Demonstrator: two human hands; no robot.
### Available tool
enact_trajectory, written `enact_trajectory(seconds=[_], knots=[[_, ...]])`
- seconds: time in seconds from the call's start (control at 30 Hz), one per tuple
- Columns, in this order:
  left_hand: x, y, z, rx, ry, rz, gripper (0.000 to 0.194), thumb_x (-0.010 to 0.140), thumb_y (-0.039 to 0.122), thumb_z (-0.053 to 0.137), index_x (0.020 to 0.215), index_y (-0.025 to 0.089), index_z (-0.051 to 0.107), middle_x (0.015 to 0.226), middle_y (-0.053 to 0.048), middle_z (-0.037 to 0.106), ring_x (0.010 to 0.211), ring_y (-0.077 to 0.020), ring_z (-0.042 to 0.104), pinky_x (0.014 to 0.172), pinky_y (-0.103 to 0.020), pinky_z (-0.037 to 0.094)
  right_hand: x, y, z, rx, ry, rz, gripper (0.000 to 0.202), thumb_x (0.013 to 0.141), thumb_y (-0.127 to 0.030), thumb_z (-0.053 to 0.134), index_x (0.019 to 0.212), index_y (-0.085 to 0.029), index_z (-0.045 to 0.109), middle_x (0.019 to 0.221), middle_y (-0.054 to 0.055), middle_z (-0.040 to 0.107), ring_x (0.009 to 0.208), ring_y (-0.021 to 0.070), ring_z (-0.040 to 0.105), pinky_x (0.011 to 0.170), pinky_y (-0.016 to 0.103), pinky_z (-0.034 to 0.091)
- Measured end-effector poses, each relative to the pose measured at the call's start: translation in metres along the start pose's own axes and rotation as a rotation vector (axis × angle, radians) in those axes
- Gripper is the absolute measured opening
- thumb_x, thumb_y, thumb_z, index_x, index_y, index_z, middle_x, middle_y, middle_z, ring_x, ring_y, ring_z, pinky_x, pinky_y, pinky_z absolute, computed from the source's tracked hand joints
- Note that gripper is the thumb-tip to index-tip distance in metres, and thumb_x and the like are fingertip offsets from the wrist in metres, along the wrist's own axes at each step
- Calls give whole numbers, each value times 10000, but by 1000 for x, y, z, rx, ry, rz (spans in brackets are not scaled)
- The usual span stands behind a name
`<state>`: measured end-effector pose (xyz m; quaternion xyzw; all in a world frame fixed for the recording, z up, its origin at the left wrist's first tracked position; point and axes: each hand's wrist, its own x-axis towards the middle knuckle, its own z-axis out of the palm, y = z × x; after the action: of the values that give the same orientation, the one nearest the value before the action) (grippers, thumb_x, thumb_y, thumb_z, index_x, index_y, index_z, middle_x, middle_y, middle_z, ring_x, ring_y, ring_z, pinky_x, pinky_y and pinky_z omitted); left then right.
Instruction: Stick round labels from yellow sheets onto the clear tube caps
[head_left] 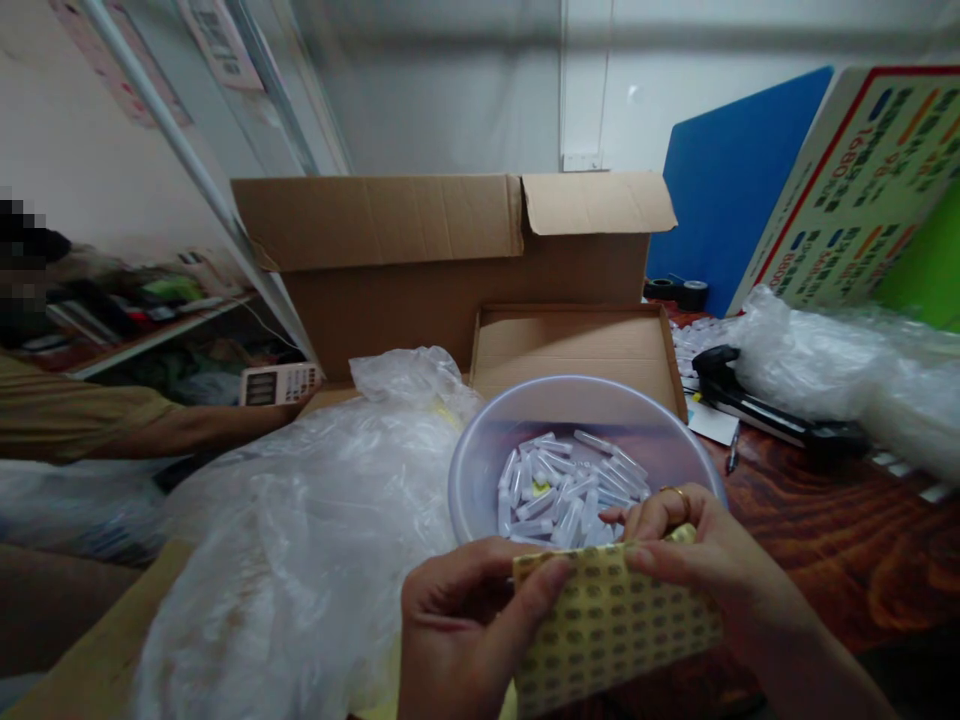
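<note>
Between my two hands is a yellow sticker sheet (611, 625) with rows of small dark printed labels. My left hand (480, 620) pinches its upper left edge, thumb on the front. At the upper right edge, my right hand (697, 550) is closed on the same sheet, thumb in front and fingers curled behind; a ring is on one finger. Just beyond the sheet stands a translucent round tub (469, 470). Inside it lie several small clear plastic tubes (555, 480) with white ends. The sheet and my hands cover the tub's near rim.
Left of the tub is a large clear plastic bag (322, 540). An open cardboard box (390, 300) stands behind. At right are a black stapler-like tool (772, 400), a pen (733, 452), plastic wrap (825, 350) and printed boards (855, 200). Another person's arm (217, 425) reaches in from the left.
</note>
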<state>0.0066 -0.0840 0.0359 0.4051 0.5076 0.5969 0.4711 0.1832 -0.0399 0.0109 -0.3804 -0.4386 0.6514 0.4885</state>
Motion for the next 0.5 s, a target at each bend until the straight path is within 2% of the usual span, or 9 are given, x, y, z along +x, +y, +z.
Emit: enact_trajectory(seconds=[0.13,0.27,0.33,0.43,0.5], knots=[[1,1,1,18,2,-134,110,551,262,844,583,189,768,598,-34,726,527,-143,674,512,-133,529,1,0,3,-114,38,-36,218,510,-367,896,541,-246,717,606,-20,672,665,143,610,1088,404,331],[6,-8,0,56,-221,-203,186,625,346,836,728,194,806,674,-65,749,618,-214,723,552,-196,581,0,2,6,-266,48,-173,157,603,-382,848,580,-261,752,601,2,701,640,158,625,1127,472,278],[8,-13,-2,46,-282,-217,235,664,382,819,824,210,809,730,-73,760,670,-252,738,590,-248,608,0,2,6,-268,38,-204,125,615,-376,842,602,-279,764,618,8,713,770,204,670,1143,490,255],[7,-16,-6,50,-250,-163,237,676,384,816,857,231,803,748,-64,762,631,-238,732,588,-251,612,-1,3,1,-257,31,-198,106,603,-360,856,654,-307,779,643,5,725,922,240,675,1163,493,230],[5,-17,-7,58,-214,-143,223,676,384,817,842,236,803,742,-60,762,599,-220,722,601,-251,614,-2,4,-2,-244,45,-216,95,613,-344,856,657,-311,779,645,-3,726,830,212,685,1166,484,239]])
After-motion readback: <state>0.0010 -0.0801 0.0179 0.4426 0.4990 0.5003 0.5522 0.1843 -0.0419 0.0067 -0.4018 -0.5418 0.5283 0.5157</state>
